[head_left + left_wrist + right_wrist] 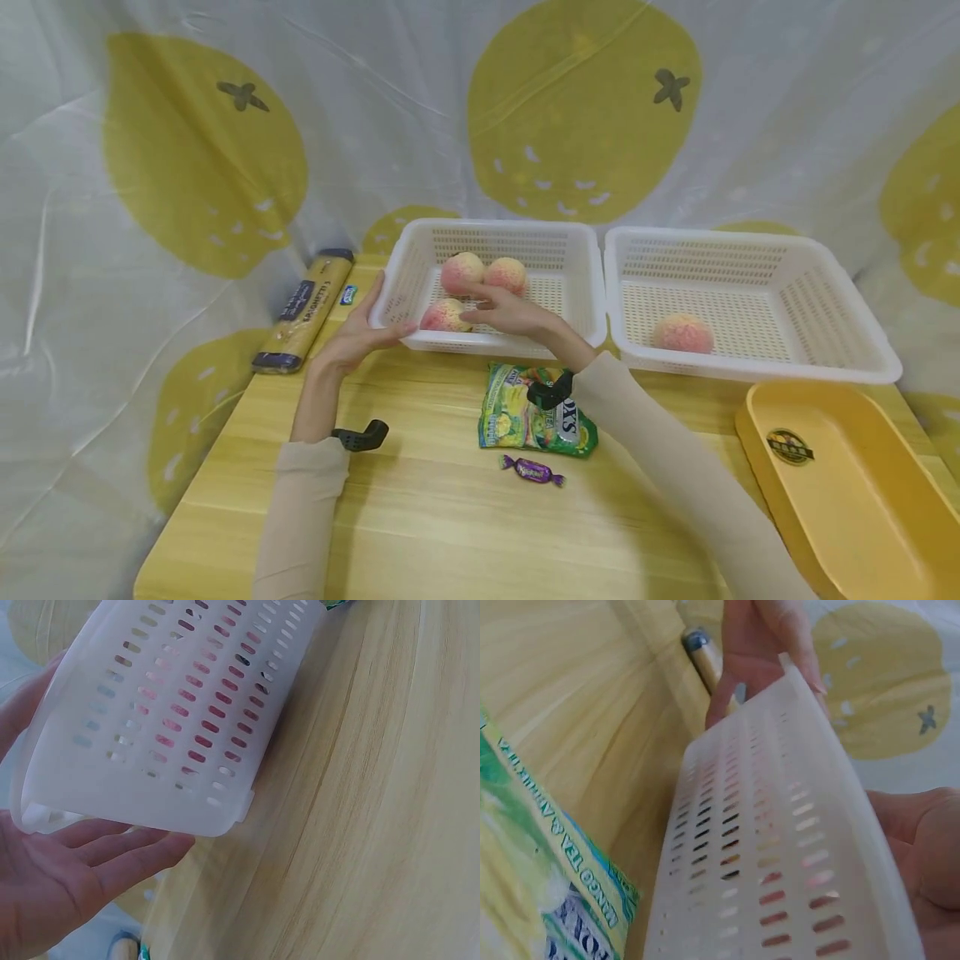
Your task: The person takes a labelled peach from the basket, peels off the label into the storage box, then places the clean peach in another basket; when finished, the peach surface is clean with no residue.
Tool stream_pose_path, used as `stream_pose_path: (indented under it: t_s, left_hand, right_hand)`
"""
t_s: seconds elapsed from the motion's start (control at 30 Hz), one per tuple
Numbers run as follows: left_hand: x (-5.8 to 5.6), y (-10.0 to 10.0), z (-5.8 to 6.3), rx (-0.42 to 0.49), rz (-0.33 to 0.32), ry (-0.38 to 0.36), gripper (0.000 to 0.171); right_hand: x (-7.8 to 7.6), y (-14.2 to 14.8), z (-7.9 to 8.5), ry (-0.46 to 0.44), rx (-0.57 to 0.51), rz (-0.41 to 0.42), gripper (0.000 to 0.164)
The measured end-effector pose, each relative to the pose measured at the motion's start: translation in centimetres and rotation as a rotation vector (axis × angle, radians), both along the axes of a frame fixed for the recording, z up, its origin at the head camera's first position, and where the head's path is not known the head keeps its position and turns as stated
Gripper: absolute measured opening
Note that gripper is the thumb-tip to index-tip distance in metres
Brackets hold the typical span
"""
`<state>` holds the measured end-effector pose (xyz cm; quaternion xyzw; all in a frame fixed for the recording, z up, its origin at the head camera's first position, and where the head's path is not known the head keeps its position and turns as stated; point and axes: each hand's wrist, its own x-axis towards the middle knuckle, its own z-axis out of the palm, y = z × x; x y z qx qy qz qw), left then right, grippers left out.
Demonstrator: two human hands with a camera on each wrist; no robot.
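In the head view my left hand (352, 337) lies against the left front corner of a white slatted basket (498, 342). Its thumb is on the front rim; the left wrist view shows straight fingers (127, 859) along the basket's side wall. My right hand (517, 315) reaches over the front rim into this basket, fingers stretched out above the peaches. Its thumb side is close to the front peach (446, 316); whether they touch is unclear. Behind lie a second peach (462, 272) and a third peach (507, 273), partly covered by the right hand.
Another white basket (757, 371) stands to the right with one peach (682, 333) inside. A yellow tray (855, 475) is at the right edge. A green candy bag (517, 417) and a purple wrapped candy (533, 471) lie in front. Spaghetti (307, 308) and a small blue packet (348, 294) lie left.
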<state>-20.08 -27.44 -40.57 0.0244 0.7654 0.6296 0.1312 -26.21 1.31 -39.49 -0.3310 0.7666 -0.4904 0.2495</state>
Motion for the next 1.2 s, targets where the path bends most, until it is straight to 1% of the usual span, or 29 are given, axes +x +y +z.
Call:
stream_pose_path:
  t_s: [0.13,0.27,0.37,0.5,0.6,0.87,1.0,1.1,1.2]
  left_hand:
    - [0.0,0.0,0.0,0.004,-0.001,0.002,0.110]
    - [0.0,0.0,-0.1,0.012,0.002,0.002,0.110]
    - [0.1,0.0,0.0,0.009,0.010,0.000,0.111]
    - [0.2,-0.2,0.0,-0.004,0.023,0.002,0.112]
    - [0.3,-0.3,0.0,-0.009,0.028,0.000,0.112]
    - [0.0,0.0,-0.3,0.003,0.014,0.007,0.111]
    - [0.0,0.1,-0.3,0.017,0.011,0.007,0.110]
    - [0.1,0.1,-0.2,0.019,0.012,0.006,0.109]
    - [0.1,0.1,-0.2,0.021,0.016,-0.001,0.110]
  right_hand:
    - [-0.2,-0.7,-0.1,-0.049,0.025,0.003,0.062]
    - [-0.6,-1.3,-0.2,-0.078,0.043,0.009,0.064]
    - [-0.9,-1.9,-0.5,-0.033,0.081,0.035,0.064]
    - [-1.3,-2.6,-0.7,0.081,0.137,0.062,0.059]
    - [-1.3,-2.9,-0.7,0.142,0.151,0.071,0.057]
    - [-1.4,-2.8,-0.7,0.152,0.154,0.045,0.056]
    - [-1.4,-2.5,-0.7,0.157,0.118,-0.015,0.056]
    - [-1.4,-1.9,-0.2,0.151,0.051,-0.052,0.058]
    - [-1.3,-0.8,0.5,0.151,-0.012,-0.054,0.058]
